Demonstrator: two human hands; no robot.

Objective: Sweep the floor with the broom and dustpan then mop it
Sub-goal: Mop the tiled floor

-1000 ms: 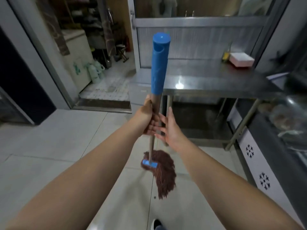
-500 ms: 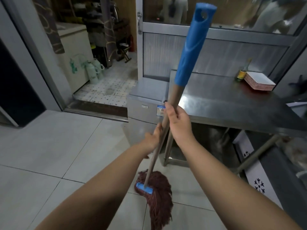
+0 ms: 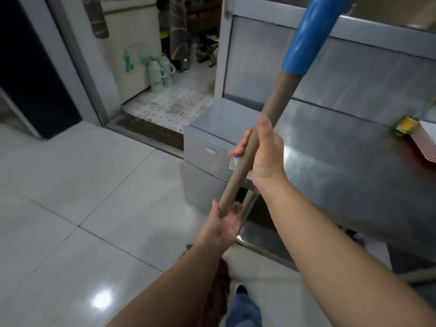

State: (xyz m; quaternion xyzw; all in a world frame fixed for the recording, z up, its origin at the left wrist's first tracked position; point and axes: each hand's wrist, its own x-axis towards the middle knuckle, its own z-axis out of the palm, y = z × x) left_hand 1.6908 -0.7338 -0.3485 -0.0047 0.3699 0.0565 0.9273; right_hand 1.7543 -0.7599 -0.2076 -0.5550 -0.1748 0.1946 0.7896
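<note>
- Head view: a person mops a pale tiled floor [image 3: 70,175], both bare arms reaching forward from the 6 o'clock edge of the frame.
- The mop handle [image 3: 250,152] runs on a slant from 6 o'clock up to 1 o'clock; its blue grip sleeve [image 3: 306,36] leaves the frame at the top.
- The right hand [image 3: 264,152] is wrapped around the brown shaft at frame centre, thumb lying up along it and fingertips showing on the far side.
- The left hand [image 3: 224,223] sits lower on the shaft at about 6 o'clock, palm turned up; the shaft rests in loosely curled fingers, a lighter hold than the right's.
- The mop head [image 3: 219,289], dark red strands, shows only in part, hidden largely behind the left forearm and close beside the person's shoe [image 3: 241,290].
- A steel table [image 3: 342,161] fills the 3 o'clock side; a stack of plates [image 3: 427,147] and a blurred yellow-labelled bottle [image 3: 404,125] stand on it near the right edge.
- An open doorway [image 3: 169,100] at 11 o'clock shows a patterned floor and 2 pale flasks [image 3: 160,72].
- Judged risks: the raised handle end could swing into the table's back panel or the plates if the stroke widens; the loose lower hold could let the shaft twist; the strands by the shoe could be stepped on, and wet tile invites a slip.
</note>
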